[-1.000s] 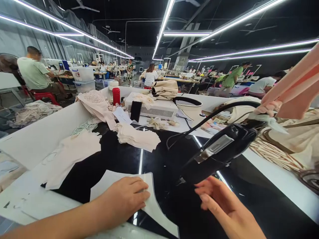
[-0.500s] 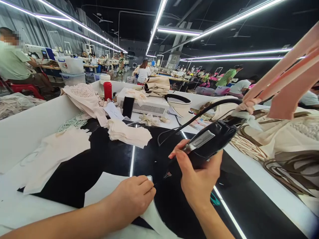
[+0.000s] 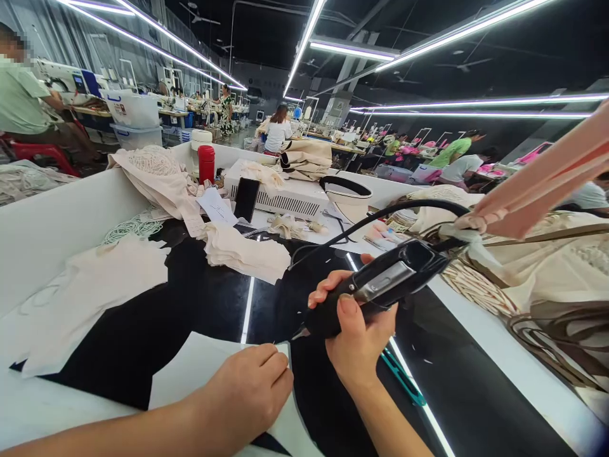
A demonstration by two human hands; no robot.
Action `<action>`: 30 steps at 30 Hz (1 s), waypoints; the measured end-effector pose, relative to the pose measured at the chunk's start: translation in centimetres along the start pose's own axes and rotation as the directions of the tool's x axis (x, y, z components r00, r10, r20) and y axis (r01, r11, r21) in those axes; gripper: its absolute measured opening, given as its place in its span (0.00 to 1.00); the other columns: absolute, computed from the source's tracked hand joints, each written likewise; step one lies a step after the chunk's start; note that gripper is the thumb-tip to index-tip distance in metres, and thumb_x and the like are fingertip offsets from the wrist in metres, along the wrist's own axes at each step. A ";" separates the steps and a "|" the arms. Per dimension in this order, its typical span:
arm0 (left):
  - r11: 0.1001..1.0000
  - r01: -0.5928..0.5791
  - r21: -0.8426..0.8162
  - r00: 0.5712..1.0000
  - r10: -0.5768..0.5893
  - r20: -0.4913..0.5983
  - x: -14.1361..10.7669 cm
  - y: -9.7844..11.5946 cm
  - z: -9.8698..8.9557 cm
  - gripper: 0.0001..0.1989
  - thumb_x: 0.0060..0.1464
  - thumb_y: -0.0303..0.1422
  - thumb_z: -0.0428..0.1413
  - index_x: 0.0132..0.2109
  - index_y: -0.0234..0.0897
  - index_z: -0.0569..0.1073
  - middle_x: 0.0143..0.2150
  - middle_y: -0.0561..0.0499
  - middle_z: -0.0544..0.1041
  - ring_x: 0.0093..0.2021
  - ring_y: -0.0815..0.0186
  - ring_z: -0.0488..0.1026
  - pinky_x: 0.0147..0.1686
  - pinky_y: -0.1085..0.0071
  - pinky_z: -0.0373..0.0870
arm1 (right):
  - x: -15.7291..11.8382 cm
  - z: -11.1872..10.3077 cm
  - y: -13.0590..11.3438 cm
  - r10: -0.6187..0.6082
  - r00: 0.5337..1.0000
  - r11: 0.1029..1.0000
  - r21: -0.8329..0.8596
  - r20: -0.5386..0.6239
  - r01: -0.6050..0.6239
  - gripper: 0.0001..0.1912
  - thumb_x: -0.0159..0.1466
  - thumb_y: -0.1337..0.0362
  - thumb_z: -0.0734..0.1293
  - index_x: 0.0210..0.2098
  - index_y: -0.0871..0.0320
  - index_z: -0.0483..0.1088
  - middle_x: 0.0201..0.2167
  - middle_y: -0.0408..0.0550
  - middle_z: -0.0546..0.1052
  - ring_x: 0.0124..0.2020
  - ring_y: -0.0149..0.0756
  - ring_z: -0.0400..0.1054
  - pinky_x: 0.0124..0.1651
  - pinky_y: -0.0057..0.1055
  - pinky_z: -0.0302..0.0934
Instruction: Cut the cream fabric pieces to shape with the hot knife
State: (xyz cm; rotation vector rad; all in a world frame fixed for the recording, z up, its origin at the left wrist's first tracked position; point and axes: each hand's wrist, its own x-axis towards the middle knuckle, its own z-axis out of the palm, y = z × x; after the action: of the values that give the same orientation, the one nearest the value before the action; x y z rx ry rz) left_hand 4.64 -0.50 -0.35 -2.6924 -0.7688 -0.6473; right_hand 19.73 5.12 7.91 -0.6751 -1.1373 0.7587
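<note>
My left hand [image 3: 259,384] is closed, fingers pinched at the top edge of a pale sheet of fabric [image 3: 188,365] lying on the glossy black board [image 3: 228,304]. My right hand [image 3: 354,330] is wrapped around a black corded electric hand tool [image 3: 387,279] with a silver lever on its body. Its small pointed metal tip points down and left, just beyond my left fingertips and near the fabric's corner. Pink cloth strips [image 3: 537,184] are tied around the tool's cord end and run up to the right. The tool hides part of my right fingers.
Teal thread snips [image 3: 403,377] lie right of my right wrist. Stacked cream fabric pieces [image 3: 245,251] and another pale pile [image 3: 104,285] are on the left. Behind are a phone [image 3: 246,198], a red bottle [image 3: 206,164] and a vented white box [image 3: 285,197]. Brown-edged garments heap at right.
My right hand has brought the tool left and down, so its tip is closer to my left hand. More of the teal snips shows. My left hand keeps its pinch; the view shifted slightly.
</note>
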 end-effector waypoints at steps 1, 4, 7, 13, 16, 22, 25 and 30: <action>1.000 0.002 -0.005 1.000 -0.002 -0.007 0.0 0.0 -0.1 0.13 0.58 0.14 0.48 0.35 0.34 0.70 0.34 0.49 0.71 0.34 0.63 0.70 0.37 0.67 0.72 | 0.0 0.1 0.0 0.001 1.000 1.000 0.012 0.002 -0.001 0.23 0.62 0.59 0.74 0.54 0.46 0.66 0.32 0.38 0.73 0.26 0.30 0.68 0.28 0.31 0.68; 1.000 0.012 -0.014 0.999 -0.013 -0.041 0.1 0.0 -0.3 0.13 0.57 0.13 0.48 0.35 0.34 0.70 0.33 0.50 0.71 0.33 0.63 0.70 0.36 0.68 0.72 | 0.1 0.4 -0.2 0.012 1.000 0.999 0.041 0.000 -0.012 0.22 0.61 0.57 0.75 0.52 0.47 0.66 0.31 0.37 0.74 0.25 0.30 0.67 0.27 0.30 0.67; 1.000 0.012 -0.023 0.999 -0.013 -0.052 0.0 0.0 -0.3 0.12 0.57 0.14 0.50 0.35 0.33 0.70 0.33 0.50 0.71 0.34 0.63 0.71 0.36 0.68 0.73 | 0.1 0.7 -0.5 0.019 1.000 0.998 0.067 0.003 -0.019 0.22 0.60 0.55 0.75 0.50 0.48 0.66 0.31 0.37 0.74 0.24 0.30 0.67 0.26 0.29 0.67; 1.000 -0.004 -0.028 1.000 0.004 0.000 -0.2 0.0 -0.2 0.12 0.59 0.14 0.49 0.37 0.33 0.71 0.34 0.49 0.72 0.37 0.62 0.73 0.39 0.67 0.75 | 0.0 0.8 -0.8 0.040 0.999 0.997 0.060 0.014 -0.041 0.24 0.60 0.54 0.75 0.52 0.48 0.66 0.30 0.37 0.73 0.24 0.30 0.67 0.25 0.30 0.65; 0.999 -0.006 -0.045 1.000 0.006 0.005 -0.3 -0.1 -0.2 0.10 0.59 0.15 0.50 0.38 0.32 0.72 0.35 0.49 0.73 0.38 0.62 0.74 0.40 0.67 0.75 | -0.2 0.7 -0.6 0.033 0.999 0.996 0.078 0.022 -0.035 0.22 0.61 0.56 0.75 0.51 0.49 0.66 0.31 0.37 0.74 0.24 0.30 0.67 0.25 0.29 0.66; 0.999 -0.001 -0.038 1.000 0.000 -0.017 -0.2 -0.3 -0.7 0.11 0.62 0.16 0.49 0.39 0.32 0.72 0.38 0.47 0.75 0.39 0.63 0.75 0.38 0.69 0.75 | -0.5 0.5 -0.3 -0.002 0.999 0.996 0.091 0.053 -0.003 0.20 0.62 0.57 0.75 0.51 0.48 0.67 0.32 0.38 0.75 0.25 0.30 0.68 0.26 0.30 0.67; 0.999 0.029 -0.036 0.997 -0.031 -0.066 -0.4 -0.1 -0.8 0.11 0.63 0.16 0.48 0.41 0.31 0.73 0.42 0.44 0.78 0.40 0.63 0.76 0.39 0.69 0.75 | -0.5 0.5 -0.2 -0.024 0.998 0.997 0.077 0.058 0.020 0.21 0.62 0.57 0.75 0.52 0.47 0.67 0.32 0.38 0.75 0.25 0.31 0.68 0.26 0.30 0.68; 0.999 0.041 0.033 0.990 -0.036 -0.133 -1.0 0.2 -0.1 0.11 0.67 0.19 0.49 0.48 0.29 0.75 0.50 0.42 0.80 0.46 0.62 0.77 0.46 0.67 0.76 | -0.5 0.5 0.0 -0.032 0.997 0.997 0.072 0.069 0.027 0.21 0.63 0.55 0.75 0.51 0.48 0.67 0.32 0.39 0.75 0.24 0.31 0.69 0.26 0.31 0.68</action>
State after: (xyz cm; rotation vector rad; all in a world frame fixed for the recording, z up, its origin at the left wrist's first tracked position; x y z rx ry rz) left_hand 3.98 -1.18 -0.76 -2.5782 -0.7913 -0.8047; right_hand 19.18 4.76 7.83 -0.5744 -1.1764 0.7990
